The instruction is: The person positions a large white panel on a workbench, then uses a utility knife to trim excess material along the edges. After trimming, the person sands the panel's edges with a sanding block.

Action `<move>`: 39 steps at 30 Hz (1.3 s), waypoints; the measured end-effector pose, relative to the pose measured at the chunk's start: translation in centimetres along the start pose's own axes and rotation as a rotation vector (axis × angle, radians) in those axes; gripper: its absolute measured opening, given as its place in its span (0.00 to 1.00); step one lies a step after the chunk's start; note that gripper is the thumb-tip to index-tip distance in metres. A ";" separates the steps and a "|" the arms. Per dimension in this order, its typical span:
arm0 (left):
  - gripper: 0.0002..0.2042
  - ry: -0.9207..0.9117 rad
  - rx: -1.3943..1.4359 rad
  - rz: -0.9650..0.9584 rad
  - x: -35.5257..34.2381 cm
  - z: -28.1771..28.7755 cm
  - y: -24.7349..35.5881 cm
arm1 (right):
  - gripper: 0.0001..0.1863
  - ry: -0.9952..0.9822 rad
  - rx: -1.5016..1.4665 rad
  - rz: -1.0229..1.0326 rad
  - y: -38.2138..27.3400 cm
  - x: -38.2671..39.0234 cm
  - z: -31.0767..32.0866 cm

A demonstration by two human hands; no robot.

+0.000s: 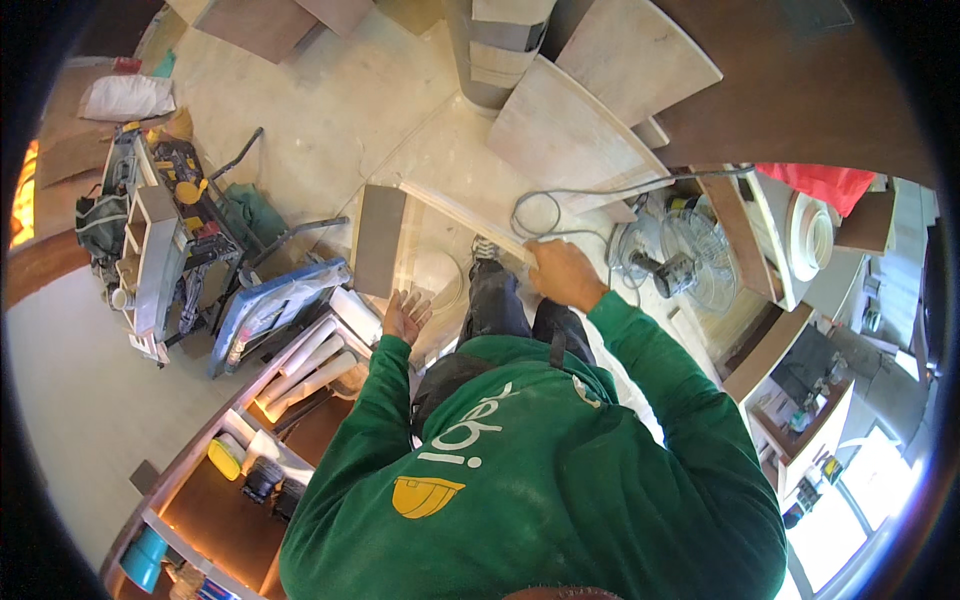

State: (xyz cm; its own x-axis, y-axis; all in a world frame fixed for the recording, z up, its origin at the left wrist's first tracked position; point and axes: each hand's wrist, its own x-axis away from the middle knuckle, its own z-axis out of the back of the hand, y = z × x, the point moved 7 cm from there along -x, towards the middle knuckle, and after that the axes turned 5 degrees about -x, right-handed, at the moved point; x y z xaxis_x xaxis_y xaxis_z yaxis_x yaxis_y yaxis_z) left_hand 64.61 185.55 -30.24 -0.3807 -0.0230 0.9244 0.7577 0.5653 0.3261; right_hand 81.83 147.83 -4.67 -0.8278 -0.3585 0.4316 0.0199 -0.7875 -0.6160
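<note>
My right hand (562, 272) grips one long pale strip (455, 212) at its near end.
The strip's long axis runs up-left across the pale floor slab (440, 160) toward one grey board (379, 240); my left hand (405, 315) hangs spread open, seemingly empty.

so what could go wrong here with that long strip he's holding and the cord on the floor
The right hand grips only one end of the long pale strip, so the far end could sag or snap. The grey cable loops by the shoe, a likely trip. The left hand is open and free, so nothing steadies the strip.
</note>
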 end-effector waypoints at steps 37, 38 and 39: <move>0.33 0.140 -0.518 0.080 -3.8 3.0 7.3 | 0.32 0.006 0.082 -0.271 24.1 -18.7 13.2; 0.33 0.156 -0.518 0.083 -3.5 3.1 7.2 | 0.32 0.008 0.065 -0.285 23.9 -19.2 13.5; 0.33 0.163 -0.529 0.085 -3.5 3.1 7.3 | 0.32 0.012 0.052 -0.297 24.3 -20.0 14.0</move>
State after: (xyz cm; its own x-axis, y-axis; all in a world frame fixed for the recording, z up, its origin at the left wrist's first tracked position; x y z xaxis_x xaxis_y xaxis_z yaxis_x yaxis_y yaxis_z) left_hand 69.83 192.28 -31.71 -0.2514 -0.1464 0.9568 0.9609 0.0809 0.2648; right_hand 106.72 128.89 -19.02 -0.8083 -0.1031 0.5796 -0.1953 -0.8818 -0.4293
